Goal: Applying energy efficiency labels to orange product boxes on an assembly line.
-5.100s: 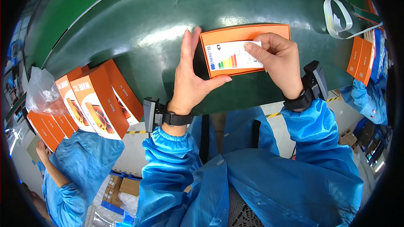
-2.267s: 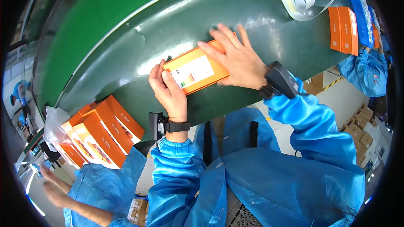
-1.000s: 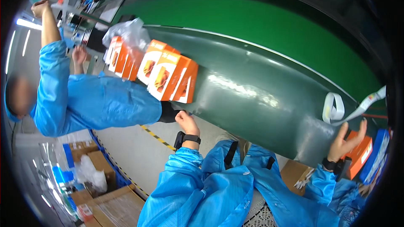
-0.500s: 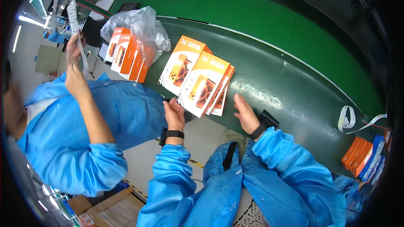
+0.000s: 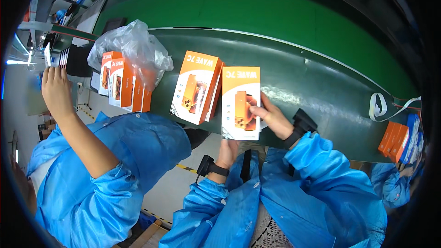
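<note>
An orange and white phone box (image 5: 240,85), printed with a picture of a phone, is held up in front of me at the table's near edge. My right hand (image 5: 274,119) grips its right side, thumb lying on the front face and the other fingers behind. Under the lower edge, my left hand (image 5: 227,152) holds the box from below; its fingers are hidden behind it. Whether more boxes are behind the held one, I cannot tell. Just to the left, similar phone boxes (image 5: 196,80) stand close together on the dark green table (image 5: 317,105).
Further left, more orange boxes (image 5: 121,85) stand partly under a clear plastic bag (image 5: 138,48). A co-worker in a blue coat (image 5: 115,165) is close on my left, one hand raised. At the right lie a white strap (image 5: 377,105) and small orange boxes (image 5: 392,141).
Both my hands, apart and empty before, have closed on a phone box and drawn it away from the others to the right. My left hand moved right, beneath it.
</note>
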`<state>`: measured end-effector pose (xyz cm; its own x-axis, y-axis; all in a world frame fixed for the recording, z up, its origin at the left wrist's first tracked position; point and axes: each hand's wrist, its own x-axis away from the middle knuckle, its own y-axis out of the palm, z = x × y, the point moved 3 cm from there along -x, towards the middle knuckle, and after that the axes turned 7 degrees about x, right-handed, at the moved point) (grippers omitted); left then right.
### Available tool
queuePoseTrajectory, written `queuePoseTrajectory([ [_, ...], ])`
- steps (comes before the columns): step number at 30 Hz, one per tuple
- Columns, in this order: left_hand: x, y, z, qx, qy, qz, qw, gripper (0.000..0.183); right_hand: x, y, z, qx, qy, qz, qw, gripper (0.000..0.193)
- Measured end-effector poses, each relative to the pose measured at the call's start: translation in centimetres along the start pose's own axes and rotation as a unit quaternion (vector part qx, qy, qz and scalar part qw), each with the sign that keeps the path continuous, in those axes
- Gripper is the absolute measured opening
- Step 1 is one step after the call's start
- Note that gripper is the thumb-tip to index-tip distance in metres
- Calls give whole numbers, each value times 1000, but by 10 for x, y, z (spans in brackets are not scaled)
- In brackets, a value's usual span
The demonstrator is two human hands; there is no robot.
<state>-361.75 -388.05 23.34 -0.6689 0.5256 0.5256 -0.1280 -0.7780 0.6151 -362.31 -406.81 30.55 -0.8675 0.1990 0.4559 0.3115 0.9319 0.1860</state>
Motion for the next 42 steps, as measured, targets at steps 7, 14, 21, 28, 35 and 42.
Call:
queuePoseTrajectory([
  [7,-36,25,26,-69,-98,-2,993,74,9,-36,12,58,23,23,998,94],
  [14,-60,67,2,54,-127,-132,982,56,17,-36,-4,-37,-11,-27,999,85],
  [21,-32,144,-21,-472,139,-87,867,58,76,-155,64,-316,83,-62,943,63],
  [28,-43,169,-78,-354,-27,-105,929,50,105,-249,93,71,-91,223,968,49],
  [35,-32,194,-123,-289,-81,-49,953,45,137,-268,53,95,-62,199,973,78],
  [42,24,319,-146,-636,281,-215,685,44,145,-376,46,-80,-4,96,992,61],
])
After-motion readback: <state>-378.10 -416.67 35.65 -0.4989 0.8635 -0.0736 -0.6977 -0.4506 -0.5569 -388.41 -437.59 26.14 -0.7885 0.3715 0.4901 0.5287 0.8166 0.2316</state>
